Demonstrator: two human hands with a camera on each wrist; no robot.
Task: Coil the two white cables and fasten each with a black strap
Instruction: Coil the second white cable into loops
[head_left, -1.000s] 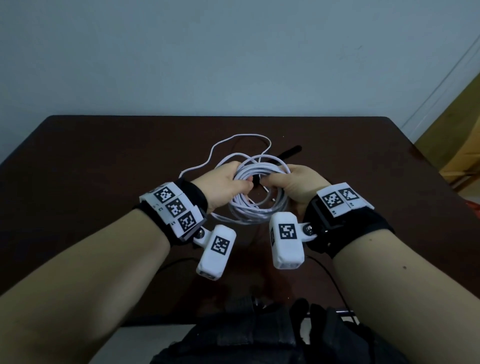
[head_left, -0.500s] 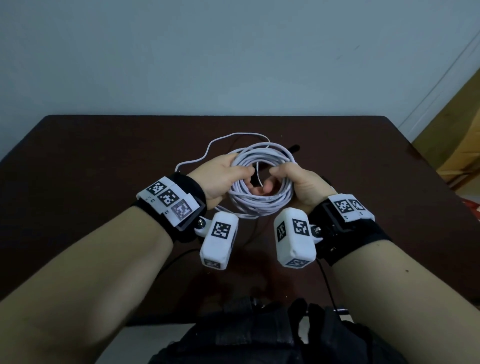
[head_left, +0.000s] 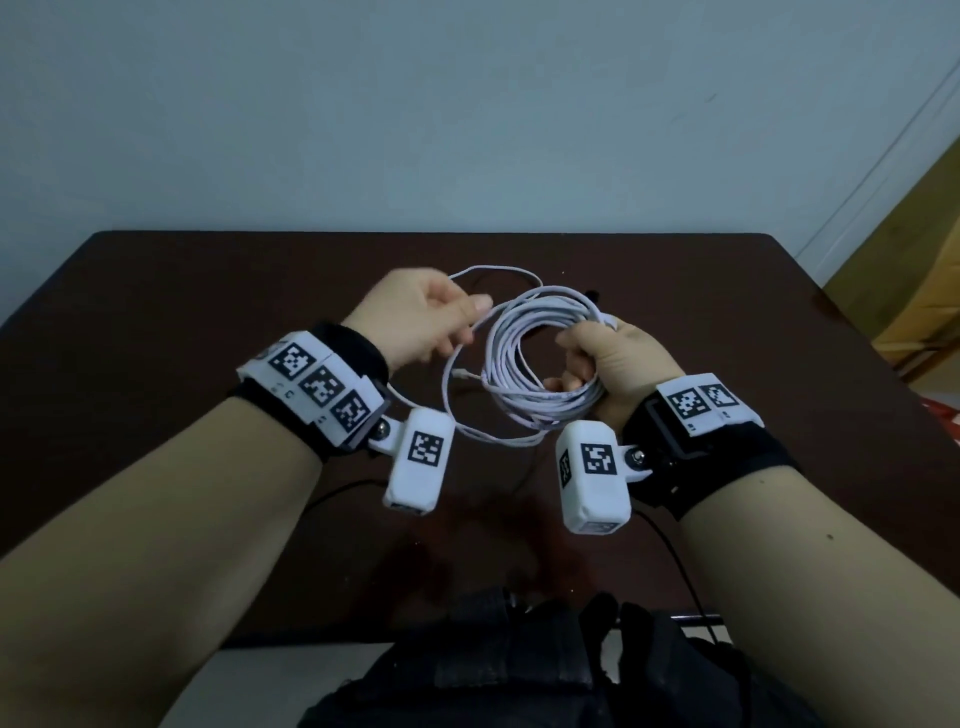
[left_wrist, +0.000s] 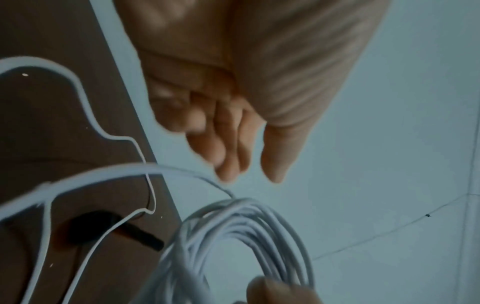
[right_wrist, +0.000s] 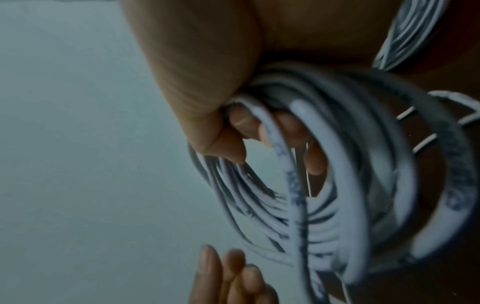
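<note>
While the right hand (head_left: 613, 369) curls its fingers through the middle of the coiled white cable (head_left: 540, 358), the bundle hangs upright above the dark surface (head_left: 156, 322), its loops gathered against the palm. From the right wrist view, the fingertips (right_wrist: 244, 121) show between the strands, closed round one side of the coil (right_wrist: 324, 195). The left hand (head_left: 421, 317) is just left of the coil, apart from the bundle itself, with its fingers loosely bent; a loose outer loop (head_left: 452, 374) of the same cable runs under them, and whether the fingers actually pinch that strand cannot be told. In the left wrist view the left hand's fingers (left_wrist: 226, 148) hang relaxed above the coil (left_wrist: 241, 236), with the loose strand (left_wrist: 103, 174) passing just below the fingertips. A second thin white cable (left_wrist: 85, 102) lies slack on the surface beyond, crossing a black strap (left_wrist: 93, 224) that rests flat there.
</note>
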